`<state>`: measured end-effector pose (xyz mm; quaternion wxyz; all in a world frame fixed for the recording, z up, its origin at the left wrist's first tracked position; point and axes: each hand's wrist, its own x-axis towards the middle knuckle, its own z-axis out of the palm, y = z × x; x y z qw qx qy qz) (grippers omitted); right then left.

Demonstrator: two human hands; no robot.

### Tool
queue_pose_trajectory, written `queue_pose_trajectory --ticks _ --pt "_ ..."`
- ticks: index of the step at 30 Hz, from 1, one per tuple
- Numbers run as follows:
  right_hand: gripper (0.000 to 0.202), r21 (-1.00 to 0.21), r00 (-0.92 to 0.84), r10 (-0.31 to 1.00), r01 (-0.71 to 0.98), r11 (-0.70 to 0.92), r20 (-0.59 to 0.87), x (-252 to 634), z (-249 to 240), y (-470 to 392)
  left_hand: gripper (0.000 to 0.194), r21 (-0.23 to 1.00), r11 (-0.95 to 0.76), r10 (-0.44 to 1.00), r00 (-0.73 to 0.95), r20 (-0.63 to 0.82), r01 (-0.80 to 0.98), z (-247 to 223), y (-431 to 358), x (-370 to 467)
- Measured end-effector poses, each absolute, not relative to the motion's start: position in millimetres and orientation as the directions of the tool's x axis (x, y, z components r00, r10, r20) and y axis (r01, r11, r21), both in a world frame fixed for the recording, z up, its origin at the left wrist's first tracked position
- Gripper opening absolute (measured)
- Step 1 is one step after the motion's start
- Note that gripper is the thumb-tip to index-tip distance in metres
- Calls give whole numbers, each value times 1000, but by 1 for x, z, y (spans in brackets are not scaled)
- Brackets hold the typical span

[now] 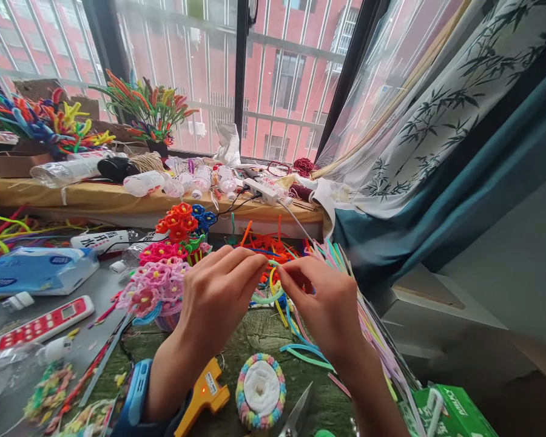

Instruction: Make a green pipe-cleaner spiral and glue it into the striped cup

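Observation:
Both hands are raised over the table, fingertips almost meeting. My left hand (222,285), with a blue band at the wrist, pinches one part of a light green fuzzy stem (270,297). On the other side my right hand (321,297) pinches the same stem between thumb and index finger. The stem curves in a loop below the fingertips. Beneath the hands a round pastel-edged piece with a white centre (261,388) lies on the table. An orange glue gun (207,391) with a small red light is to its left, and open scissors (298,413) are to its right.
Pink fuzzy flowers (152,288) and red ones (178,222) stand left of my hands. Long pastel stems (377,340) lie at the right, near a green box (459,413). A tissue pack (39,270), a red-and-white remote (40,325) and bottles are at the left. The windowsill (95,195) is cluttered.

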<state>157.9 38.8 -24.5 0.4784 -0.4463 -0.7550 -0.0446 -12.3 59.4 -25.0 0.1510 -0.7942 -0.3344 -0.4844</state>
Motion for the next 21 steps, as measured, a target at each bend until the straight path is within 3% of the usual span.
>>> queue_pose_trajectory --ticks 4,15,18,21 --pt "15 -362 -145 628 709 605 765 157 -25 38 8 11 -731 337 347 876 682 -23 59 -16" --pt "16 -372 -182 645 688 623 742 162 -29 38 11 -17 -719 356 389 850 695 -21 57 -17" --pt "17 -427 -133 659 664 614 740 159 -28 37 11 49 -722 387 345 855 690 -19 55 -17" --pt "21 -612 33 738 585 532 674 155 -26 38 12 248 -666 511 188 839 703 -14 51 -18"
